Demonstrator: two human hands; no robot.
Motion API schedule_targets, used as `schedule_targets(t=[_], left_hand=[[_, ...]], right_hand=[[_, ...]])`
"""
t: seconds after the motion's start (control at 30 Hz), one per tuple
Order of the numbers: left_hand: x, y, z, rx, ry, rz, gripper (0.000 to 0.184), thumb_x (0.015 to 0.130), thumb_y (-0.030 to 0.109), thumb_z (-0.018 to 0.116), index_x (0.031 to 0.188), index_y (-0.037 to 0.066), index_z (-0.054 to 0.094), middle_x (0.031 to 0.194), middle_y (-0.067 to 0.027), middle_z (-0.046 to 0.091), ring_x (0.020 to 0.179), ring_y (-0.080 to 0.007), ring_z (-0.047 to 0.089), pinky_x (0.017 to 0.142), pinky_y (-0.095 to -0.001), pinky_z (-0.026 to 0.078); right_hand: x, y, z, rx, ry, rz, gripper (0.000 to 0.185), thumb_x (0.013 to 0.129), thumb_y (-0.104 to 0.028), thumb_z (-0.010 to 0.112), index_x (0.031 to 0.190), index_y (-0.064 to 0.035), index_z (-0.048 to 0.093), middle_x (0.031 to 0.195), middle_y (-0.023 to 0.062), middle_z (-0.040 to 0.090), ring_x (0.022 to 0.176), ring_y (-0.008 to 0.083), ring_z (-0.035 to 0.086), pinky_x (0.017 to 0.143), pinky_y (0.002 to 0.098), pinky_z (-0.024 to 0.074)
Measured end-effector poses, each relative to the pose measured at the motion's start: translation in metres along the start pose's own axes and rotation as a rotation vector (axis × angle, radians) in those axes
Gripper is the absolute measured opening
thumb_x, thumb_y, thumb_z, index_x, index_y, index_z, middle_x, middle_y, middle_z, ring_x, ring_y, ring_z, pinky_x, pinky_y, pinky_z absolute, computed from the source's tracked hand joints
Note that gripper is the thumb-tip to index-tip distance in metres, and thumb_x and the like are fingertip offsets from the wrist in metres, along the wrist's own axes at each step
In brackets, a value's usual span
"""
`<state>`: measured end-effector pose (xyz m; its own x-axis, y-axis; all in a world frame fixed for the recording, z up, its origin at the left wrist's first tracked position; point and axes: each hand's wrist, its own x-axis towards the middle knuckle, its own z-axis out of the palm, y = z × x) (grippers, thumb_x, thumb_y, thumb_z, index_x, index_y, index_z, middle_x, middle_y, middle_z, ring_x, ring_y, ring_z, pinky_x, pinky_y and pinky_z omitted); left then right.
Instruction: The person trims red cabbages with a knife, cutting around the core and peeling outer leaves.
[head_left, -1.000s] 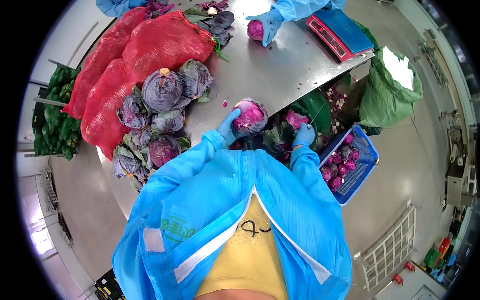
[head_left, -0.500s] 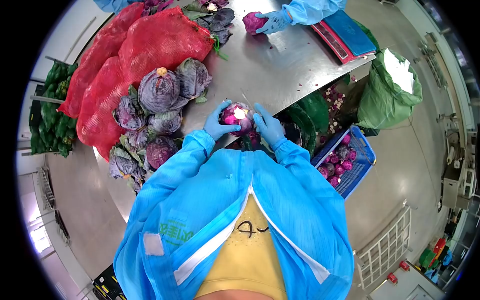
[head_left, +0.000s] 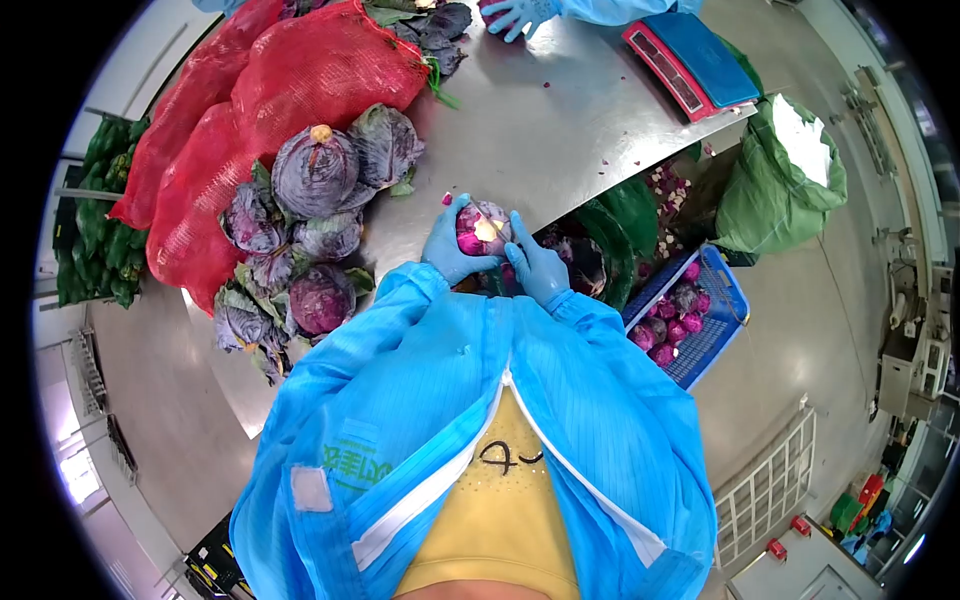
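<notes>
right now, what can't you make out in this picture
Head view: left side of the held cabbage, partly covered by the left hand.
Head view: whatever the right hand may grip, hidden by the hand itself.
Head view: rest of the co-worker's sleeve, cut off by the top edge.
Head view: any reading on the scale, too small.

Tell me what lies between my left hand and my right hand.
In the head view, a red cabbage with a pale patch lies between them, cupped by the left hand, with the right hand at its other side.
</notes>
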<state>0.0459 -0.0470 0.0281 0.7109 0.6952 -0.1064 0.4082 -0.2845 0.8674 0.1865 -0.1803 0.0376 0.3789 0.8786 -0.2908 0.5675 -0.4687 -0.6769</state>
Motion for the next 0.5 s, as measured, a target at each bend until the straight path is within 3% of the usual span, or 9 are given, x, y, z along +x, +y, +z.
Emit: schedule_targets(t=[0.23, 0.3, 0.33, 0.4, 0.43, 0.47, 0.5], left_hand=[[-0.003, 0.010, 0.000, 0.016, 0.041, -0.029, 0.107, 0.051, 0.026, 0.085, 0.136, 0.001, 0.025, 0.125, -0.0195, 0.044, 0.117, -0.0288, 0.047, 0.099, -0.0364, 0.040], [-0.004, 0.012, 0.003, 0.023, 0.061, -0.037, 0.107, 0.050, 0.027, 0.085, 0.136, 0.001, 0.026, 0.125, -0.0201, 0.045, 0.117, -0.0300, 0.047, 0.099, -0.0370, 0.040], [-0.003, 0.013, 0.004, 0.031, 0.083, -0.044, 0.107, 0.050, 0.028, 0.085, 0.135, 0.001, 0.027, 0.124, -0.0207, 0.045, 0.117, -0.0311, 0.047, 0.099, -0.0377, 0.039], [-0.004, 0.016, 0.005, 0.088, 0.081, -0.053, 0.109, 0.049, 0.031, 0.085, 0.136, 0.001, 0.026, 0.124, -0.0207, 0.043, 0.116, -0.0330, 0.046, 0.099, -0.0382, 0.040], [-0.003, 0.017, 0.006, 0.148, 0.082, -0.057, 0.111, 0.049, 0.035, 0.085, 0.136, 0.001, 0.025, 0.123, -0.0207, 0.041, 0.116, -0.0350, 0.045, 0.098, -0.0387, 0.040], [-0.001, 0.017, 0.006, 0.149, 0.081, -0.056, 0.111, 0.049, 0.035, 0.085, 0.136, 0.001, 0.025, 0.123, -0.0207, 0.041, 0.116, -0.0350, 0.045, 0.098, -0.0387, 0.040], [0.001, 0.017, 0.006, 0.153, 0.083, -0.043, 0.111, 0.050, 0.037, 0.084, 0.136, 0.001, 0.026, 0.125, -0.0215, 0.041, 0.118, -0.0358, 0.043, 0.100, -0.0394, 0.038]], right_hand=[[-0.001, -0.016, -0.003, -0.082, 0.024, 0.046, 0.057, 0.093, -0.048, 0.035, 0.143, -0.0271, 0.020, 0.094, 0.0202, 0.064, 0.079, 0.0396, 0.061, 0.069, 0.0489, 0.0480], [0.000, -0.013, 0.008, -0.015, 0.187, 0.057, 0.053, 0.092, -0.052, 0.033, 0.139, -0.0261, 0.034, 0.084, 0.0201, 0.064, 0.075, 0.0367, 0.063, 0.065, 0.0455, 0.0484], [0.002, -0.011, 0.010, -0.015, 0.187, 0.060, 0.053, 0.092, -0.052, 0.033, 0.139, -0.0261, 0.034, 0.084, 0.0201, 0.064, 0.075, 0.0367, 0.063, 0.065, 0.0455, 0.0484], [0.010, -0.006, 0.013, 0.264, 0.220, 0.120, 0.047, 0.092, -0.051, 0.035, 0.134, -0.0299, 0.041, 0.095, 0.0210, 0.063, 0.083, 0.0409, 0.060, 0.073, 0.0493, 0.0478], [0.013, -0.003, 0.018, 0.339, 0.277, 0.121, 0.046, 0.092, -0.050, 0.039, 0.129, -0.0236, 0.050, 0.087, 0.0193, 0.065, 0.071, 0.0333, 0.064, 0.067, 0.0424, 0.0493], [0.016, 0.000, 0.020, 0.340, 0.279, 0.122, 0.046, 0.092, -0.050, 0.039, 0.129, -0.0236, 0.050, 0.087, 0.0193, 0.065, 0.071, 0.0333, 0.064, 0.067, 0.0424, 0.0493], [0.018, -0.001, 0.019, 0.534, 0.236, 0.188, 0.046, 0.092, -0.048, 0.041, 0.127, -0.0194, 0.052, 0.081, 0.0166, 0.064, 0.063, 0.0258, 0.061, 0.062, 0.0376, 0.0479]])
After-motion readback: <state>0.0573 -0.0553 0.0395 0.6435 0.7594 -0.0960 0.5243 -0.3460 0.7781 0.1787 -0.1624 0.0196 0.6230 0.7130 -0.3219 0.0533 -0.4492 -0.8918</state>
